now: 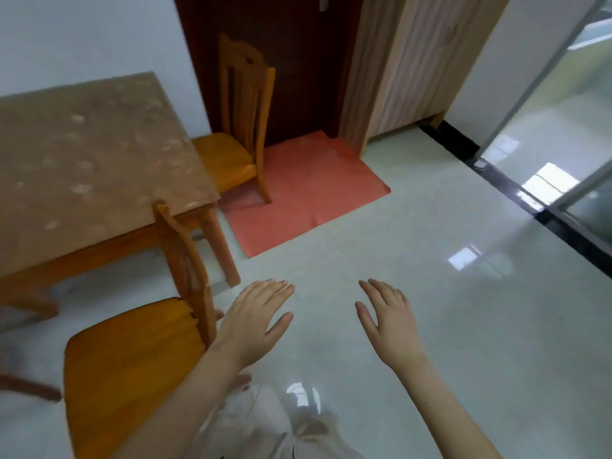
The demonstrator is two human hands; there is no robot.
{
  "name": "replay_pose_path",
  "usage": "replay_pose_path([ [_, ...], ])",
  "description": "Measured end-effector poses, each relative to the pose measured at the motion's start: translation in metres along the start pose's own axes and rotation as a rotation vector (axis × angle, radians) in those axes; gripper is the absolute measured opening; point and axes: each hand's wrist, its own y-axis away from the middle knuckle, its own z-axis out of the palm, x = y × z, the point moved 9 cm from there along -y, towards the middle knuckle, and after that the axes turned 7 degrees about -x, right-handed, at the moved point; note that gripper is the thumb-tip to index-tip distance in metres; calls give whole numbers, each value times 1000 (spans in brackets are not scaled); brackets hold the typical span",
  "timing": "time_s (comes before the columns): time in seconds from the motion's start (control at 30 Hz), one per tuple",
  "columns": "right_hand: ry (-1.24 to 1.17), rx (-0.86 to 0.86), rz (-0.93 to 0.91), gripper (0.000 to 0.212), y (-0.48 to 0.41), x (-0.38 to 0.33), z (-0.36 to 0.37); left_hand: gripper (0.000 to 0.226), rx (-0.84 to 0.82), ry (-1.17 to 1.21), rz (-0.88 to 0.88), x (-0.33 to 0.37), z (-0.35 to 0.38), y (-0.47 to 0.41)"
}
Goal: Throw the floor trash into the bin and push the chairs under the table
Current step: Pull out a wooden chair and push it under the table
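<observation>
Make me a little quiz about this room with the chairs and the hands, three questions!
1. True or false: the near chair is pushed fully under the table.
2. What colour is the mat by the door? A) blue B) salmon-red C) green
3. What are the left hand and the right hand holding?

Key:
1. False; its seat stands out on the floor.
2. B.
3. Nothing; both are open and empty.
</observation>
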Motion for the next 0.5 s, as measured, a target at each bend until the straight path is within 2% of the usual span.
replay_pose_path([
  [0.27,20,-159,-298,42,-107,-40,41,50,25,-20,-255,-55,1,-28],
  [0.5,50,-219,-523,43,-214,-104,47,52,169,13,-376,-112,-22,-71],
])
